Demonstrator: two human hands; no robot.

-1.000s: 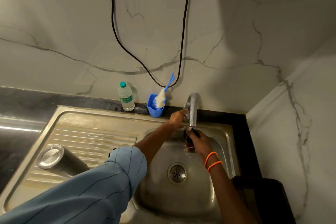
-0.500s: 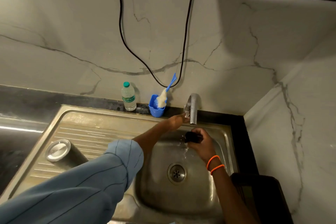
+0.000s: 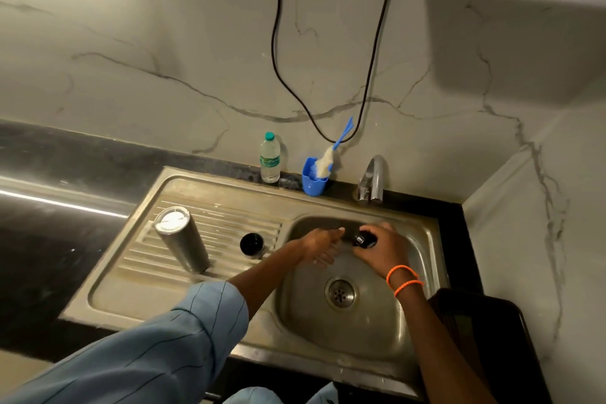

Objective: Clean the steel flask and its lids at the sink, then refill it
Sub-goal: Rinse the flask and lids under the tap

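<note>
The steel flask [image 3: 182, 239] stands upside down on the ribbed drainboard at the left of the sink [image 3: 426, 233]. Beside it on the drainboard sits a black lid [image 3: 252, 243]. Over the basin my right hand [image 3: 380, 249] grips a second small black lid [image 3: 363, 238]. My left hand [image 3: 323, 245] hovers just left of that lid with its fingers stretched toward it, holding nothing. The tap [image 3: 373, 179] rises behind the basin, above both hands.
A small water bottle [image 3: 270, 157] and a blue cup with a bottle brush [image 3: 315, 179] stand on the ledge behind the sink. A black cable hangs down the marble wall. A dark object fills the lower right corner. The drain [image 3: 340, 292] lies below my hands.
My left hand has come off the tap and dropped into the basin beside the lid. My right hand has lowered the lid away from the spout. The camera has pulled back.
</note>
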